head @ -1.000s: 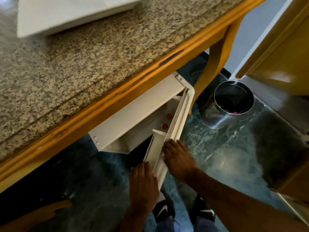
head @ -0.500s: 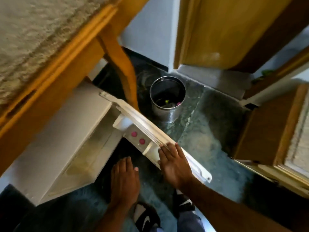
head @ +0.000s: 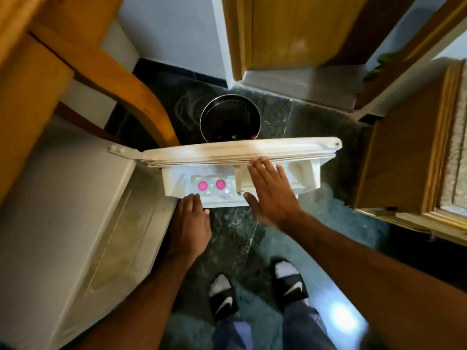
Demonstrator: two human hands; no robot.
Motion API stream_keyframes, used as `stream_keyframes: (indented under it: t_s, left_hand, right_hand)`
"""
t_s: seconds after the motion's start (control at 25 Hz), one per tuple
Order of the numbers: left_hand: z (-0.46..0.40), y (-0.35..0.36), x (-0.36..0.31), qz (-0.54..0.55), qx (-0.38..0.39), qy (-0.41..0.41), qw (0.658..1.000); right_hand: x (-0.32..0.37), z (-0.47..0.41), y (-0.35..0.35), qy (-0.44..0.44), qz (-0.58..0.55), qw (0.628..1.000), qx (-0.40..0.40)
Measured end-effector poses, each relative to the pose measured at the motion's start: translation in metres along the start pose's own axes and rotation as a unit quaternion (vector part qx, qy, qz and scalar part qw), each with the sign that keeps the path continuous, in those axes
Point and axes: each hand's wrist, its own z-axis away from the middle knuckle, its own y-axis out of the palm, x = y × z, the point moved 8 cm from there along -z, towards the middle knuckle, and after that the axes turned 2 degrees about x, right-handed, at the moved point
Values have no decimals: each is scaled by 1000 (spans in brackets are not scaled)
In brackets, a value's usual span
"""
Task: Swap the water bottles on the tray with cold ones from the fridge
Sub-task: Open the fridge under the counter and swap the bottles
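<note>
Pink-capped bottles (head: 211, 186) stand in the fridge door (head: 242, 150) shelf between the empty, spread hands, left (head: 190, 227) and right (head: 271, 194); grip one below its cap, lifting straight up.

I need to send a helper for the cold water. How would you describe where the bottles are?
Find the white fridge door swung open under the wooden counter. On its inner side is a white shelf; the bottles stand in its left compartment. Their two bright pink caps are the only colour there.
</note>
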Motion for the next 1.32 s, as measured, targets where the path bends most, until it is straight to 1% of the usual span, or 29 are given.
stream_keyframes:
  t_s: [0.04, 0.12, 0.16, 0.2, 0.24, 0.28, 0.32, 0.36, 0.4, 0.44, 0.52, 0.6, 0.68, 0.72, 0.8, 0.88, 0.96, 1.04, 1.08, 1.16, 1.2, 1.24, 1.28, 1.32]
  left_hand:
    - [-6, 3, 2, -3, 11, 18, 1000]
    - [-20, 11, 7, -5, 27, 38, 999]
    - [-29, 15, 11, -4, 32, 38, 999]
    - [-37, 20, 13, -4, 38, 36, 999]
    - [-46, 25, 14, -4, 46, 36, 998]
    - [-57, 32, 16, -3, 56, 39, 998]
    - [-66, 39, 17, -3, 65, 45, 997]
    - [-75, 46, 17, -4, 75, 55, 996]
    - [-83, 52, 17, -4, 84, 64, 994]
    - [-90, 58, 17, -2, 90, 71, 993]
    - [-102, 69, 19, 10, 97, 72, 993]
    - [-109, 74, 19, 22, 91, 71, 993]
    - [-111, 72, 16, 12, 78, 78, 994]
    - [-111, 69, 15, 6, 75, 79, 994]
    - [-102, 54, 14, 20, 67, 52, 996]
    - [-80, 34, 13, 37, 55, 14, 998]
    - [-45, -1, 10, 64, 14, -13, 998]
    - [-5, -37, 13, 103, -39, -39, 993]
    - [14, -54, 16, 125, -58, -62, 989]
    - [42, -78, 25, 161, -70, -133, 975]
    - [52, -87, 30, 173, -72, -172, 967]
    - [60, -98, 33, 181, -78, -207, 958]
    - [66, -107, 35, 183, -85, -230, 952]
    - [71, -116, 37, 186, -92, -248, 946]
  right_hand:
    - [2, -2, -3, 16, -5, 1000, -14]
    - [19, 2, -9, 26, -9, 997, -71]
    - [36, 6, -7, 1, -12, 995, -103]
    - [55, 10, 1, -40, -19, 992, -119]
    - [72, 11, 15, -73, -34, 991, -108]
    - [83, 5, 34, -72, -57, 993, -68]
    - [85, -6, 54, -35, -89, 995, -14]
    - [79, -21, 74, 27, -117, 992, 27]
    - [68, -37, 95, 91, -130, 986, 60]
    - [57, -52, 115, 136, -137, 977, 90]
    - [42, -80, 149, 185, -156, 960, 143]
    - [28, -95, 167, 231, -201, 940, 153]
    - [24, -98, 168, 246, -212, 937, 127]
    - [27, -98, 161, 232, -188, 947, 120]
    - [41, -88, 140, 190, -144, 963, 122]
    - [60, -65, 110, 161, -153, 968, 118]
    - [80, -32, 61, 112, -167, 975, 96]
    - [96, -1, 4, 52, -166, 983, 60]
    - [102, 11, -29, 29, -173, 984, 31]
    - [108, 18, -96, -12, -182, 982, -50]
    - [112, 14, -126, -40, -159, 983, -80]
    - [120, 5, -151, -78, -111, 986, -94]
    - [125, -8, -169, -119, -47, 987, -100]
    - [130, -25, -180, -159, 23, 983, -89]
